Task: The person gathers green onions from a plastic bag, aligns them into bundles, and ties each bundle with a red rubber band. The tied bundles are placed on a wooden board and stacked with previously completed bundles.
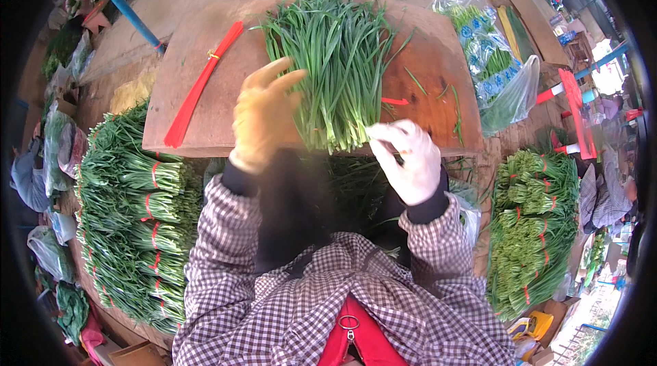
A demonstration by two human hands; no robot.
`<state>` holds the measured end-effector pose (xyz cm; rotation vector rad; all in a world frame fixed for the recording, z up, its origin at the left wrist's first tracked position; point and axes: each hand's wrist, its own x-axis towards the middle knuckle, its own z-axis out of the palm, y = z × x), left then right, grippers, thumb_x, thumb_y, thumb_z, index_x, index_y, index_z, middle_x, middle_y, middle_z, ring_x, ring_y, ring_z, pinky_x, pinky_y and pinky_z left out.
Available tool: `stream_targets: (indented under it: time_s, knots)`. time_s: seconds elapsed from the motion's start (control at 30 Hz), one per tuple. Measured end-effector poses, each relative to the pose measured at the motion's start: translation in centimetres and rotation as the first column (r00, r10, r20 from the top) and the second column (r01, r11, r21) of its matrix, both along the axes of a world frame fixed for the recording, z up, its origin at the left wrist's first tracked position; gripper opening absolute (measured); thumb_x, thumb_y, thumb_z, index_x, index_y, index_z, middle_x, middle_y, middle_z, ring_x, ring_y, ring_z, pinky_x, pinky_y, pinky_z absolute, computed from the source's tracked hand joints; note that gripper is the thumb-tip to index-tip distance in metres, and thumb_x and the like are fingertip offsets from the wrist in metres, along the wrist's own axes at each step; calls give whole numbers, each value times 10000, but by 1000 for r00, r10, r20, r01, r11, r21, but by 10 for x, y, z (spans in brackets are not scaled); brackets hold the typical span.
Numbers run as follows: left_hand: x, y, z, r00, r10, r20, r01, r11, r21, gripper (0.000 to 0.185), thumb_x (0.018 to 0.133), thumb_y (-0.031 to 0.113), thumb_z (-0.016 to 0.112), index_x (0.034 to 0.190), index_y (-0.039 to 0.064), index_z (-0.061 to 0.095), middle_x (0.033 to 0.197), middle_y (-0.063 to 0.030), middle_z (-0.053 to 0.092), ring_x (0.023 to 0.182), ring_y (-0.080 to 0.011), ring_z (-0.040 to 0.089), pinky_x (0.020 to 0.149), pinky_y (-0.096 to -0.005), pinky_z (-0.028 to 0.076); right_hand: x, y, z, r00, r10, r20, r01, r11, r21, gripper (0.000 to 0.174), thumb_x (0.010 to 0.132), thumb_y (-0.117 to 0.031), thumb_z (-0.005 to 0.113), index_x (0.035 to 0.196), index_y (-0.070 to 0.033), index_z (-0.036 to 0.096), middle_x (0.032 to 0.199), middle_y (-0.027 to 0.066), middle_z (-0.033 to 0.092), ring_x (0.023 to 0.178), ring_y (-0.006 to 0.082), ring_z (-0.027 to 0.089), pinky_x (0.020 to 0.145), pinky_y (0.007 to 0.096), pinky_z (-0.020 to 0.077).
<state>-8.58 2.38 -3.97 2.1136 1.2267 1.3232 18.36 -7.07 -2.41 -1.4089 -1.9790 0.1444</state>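
A loose pile of green garlic chives point(333, 68) lies on the wooden table point(215, 104), leaves away from me, pale stem ends at the near edge. My left hand point(262, 114), in a yellow-orange glove, is blurred beside the pile's left side. Its fingers are apart and nothing shows in them. My right hand point(408, 158), in a white glove, has bent fingers with their tips at the right-hand stem ends. Whether it pinches a stem is too small to tell. A red tie strip point(394, 102) partly shows at the pile's right side.
Red tie strips point(203, 86), bound together, lie on the table's left. Tied chive bundles are stacked at left point(138, 212) and right point(536, 232). A plastic bag of greens point(482, 53) sits beyond the table's right edge. A blue pole point(123, 4) stands at upper left.
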Motion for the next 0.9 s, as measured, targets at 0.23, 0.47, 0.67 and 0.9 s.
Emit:
stream_targets:
  time_s: [0.23,0.47,0.67,0.9]
  knots:
    - [78,73,-10,619,-288,-731,235,956,-178,425,981,465,601,1388,342,606,1590,-57,409,1518,-383,233,1186,-636,196,-40,49,3,887,-63,458,98,994,-53,183,828,-297,723,805,-132,646,834,69,592,793,277,618,687,434,482]
    - [72,82,-41,723,-301,-622,265,952,-152,424,983,483,596,1393,374,600,1603,-52,395,1541,-354,197,1200,-632,146,12,-7,16,856,393,-337,-517,676,-526,214,902,-352,740,907,-139,749,858,36,699,799,249,699,713,360,538]
    - [73,83,-40,695,-294,-656,242,955,-171,417,986,485,596,1393,399,594,1611,-8,383,1545,-327,192,1218,-602,121,23,48,-57,988,120,-98,-146,934,-325,203,931,-239,681,928,-45,740,831,76,697,716,185,668,673,327,513]
    - [72,84,-45,708,-289,-645,240,957,-165,427,951,542,604,1353,401,631,1589,14,410,1535,-296,222,1208,-620,172,30,48,-47,672,-267,-691,-410,643,-647,168,933,-168,684,896,-7,717,794,-18,672,717,70,593,655,248,471]
